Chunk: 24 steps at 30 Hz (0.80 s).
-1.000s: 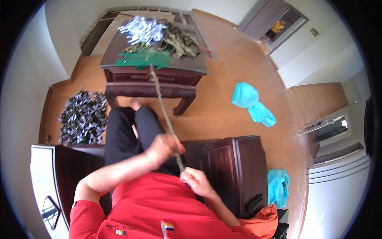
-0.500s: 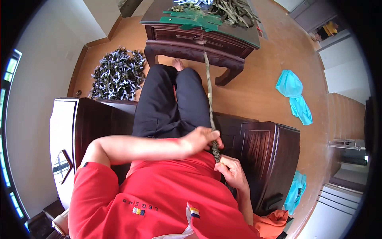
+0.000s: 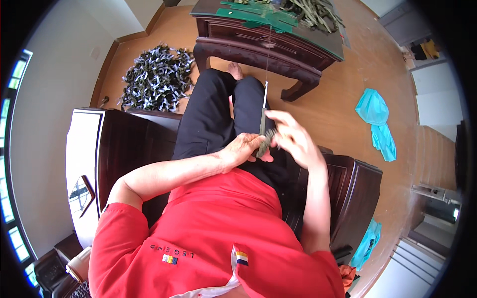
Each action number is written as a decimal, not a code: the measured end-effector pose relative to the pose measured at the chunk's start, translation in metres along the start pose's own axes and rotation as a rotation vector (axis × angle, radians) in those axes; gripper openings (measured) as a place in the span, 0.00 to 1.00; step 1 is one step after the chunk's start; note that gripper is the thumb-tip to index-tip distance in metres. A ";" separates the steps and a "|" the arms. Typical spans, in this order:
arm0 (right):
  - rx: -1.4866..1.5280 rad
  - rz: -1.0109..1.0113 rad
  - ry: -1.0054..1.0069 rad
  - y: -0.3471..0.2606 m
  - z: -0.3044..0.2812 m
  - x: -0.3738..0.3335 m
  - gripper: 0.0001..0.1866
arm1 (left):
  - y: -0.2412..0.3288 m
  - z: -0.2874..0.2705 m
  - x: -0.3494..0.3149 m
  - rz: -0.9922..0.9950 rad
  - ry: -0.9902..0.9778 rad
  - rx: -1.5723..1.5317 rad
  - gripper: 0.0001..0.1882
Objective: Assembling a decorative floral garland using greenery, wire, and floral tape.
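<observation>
A thin wire or cord [image 3: 269, 59] runs down from the table edge to a slim pale rod tip [image 3: 266, 85] above my lap. Below that tip lies an olive-green fabric strip [image 3: 263, 121], its lower end crumpled into a bunch [image 3: 266, 144]. My left hand [image 3: 242, 150] is closed around the bunch from the left side. On the other side, my right hand [image 3: 296, 141] has its fingers apart, the index finger stretched toward the strip. Its other fingertips are close by the bunch; whether they touch it is hard to tell.
Ahead stands a dark wooden table [image 3: 248, 54] with green sheets [image 3: 258, 15] and a heap of olive strips [image 3: 318, 12]. A pile of dark and white fabric pieces [image 3: 156, 79] lies on the floor at left. Turquoise bags [image 3: 372, 109] lie at right. Wooden armrests flank me.
The long olive strip along the cord has shortened, baring the pale rod tip. My right hand has moved up from the strip's lower end and spread its fingers; my left hand has moved slightly down.
</observation>
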State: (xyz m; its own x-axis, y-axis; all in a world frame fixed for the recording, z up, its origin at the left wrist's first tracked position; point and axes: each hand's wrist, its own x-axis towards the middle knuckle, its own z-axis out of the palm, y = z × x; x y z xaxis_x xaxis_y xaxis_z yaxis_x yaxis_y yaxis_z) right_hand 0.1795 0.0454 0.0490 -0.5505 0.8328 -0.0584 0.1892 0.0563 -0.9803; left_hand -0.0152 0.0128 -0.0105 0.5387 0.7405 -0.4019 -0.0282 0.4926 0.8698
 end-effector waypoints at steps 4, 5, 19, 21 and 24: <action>0.030 0.050 -0.193 0.012 -0.003 0.044 0.10 | -0.002 -0.020 0.007 -0.029 -0.127 -0.245 0.22; 0.042 0.080 -0.185 0.012 -0.006 0.041 0.10 | 0.001 -0.031 0.008 -0.051 -0.218 -0.255 0.23; -0.286 0.147 -0.015 0.028 0.012 0.043 0.09 | 0.003 -0.071 0.086 0.090 0.146 -0.725 0.09; -0.417 0.183 -0.026 0.023 0.012 0.065 0.08 | 0.006 -0.078 0.088 0.097 0.169 -0.681 0.09; -0.805 0.257 -0.045 0.017 0.012 0.103 0.10 | 0.012 -0.083 0.089 0.119 0.229 -0.518 0.07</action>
State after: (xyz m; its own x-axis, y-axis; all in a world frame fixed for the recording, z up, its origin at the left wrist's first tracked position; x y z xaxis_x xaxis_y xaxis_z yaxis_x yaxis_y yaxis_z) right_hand 0.1161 0.1252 0.0241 -0.4395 0.8517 -0.2854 0.8252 0.2573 -0.5028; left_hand -0.0374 0.1220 -0.0595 0.3126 0.8559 -0.4120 -0.5169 0.5171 0.6822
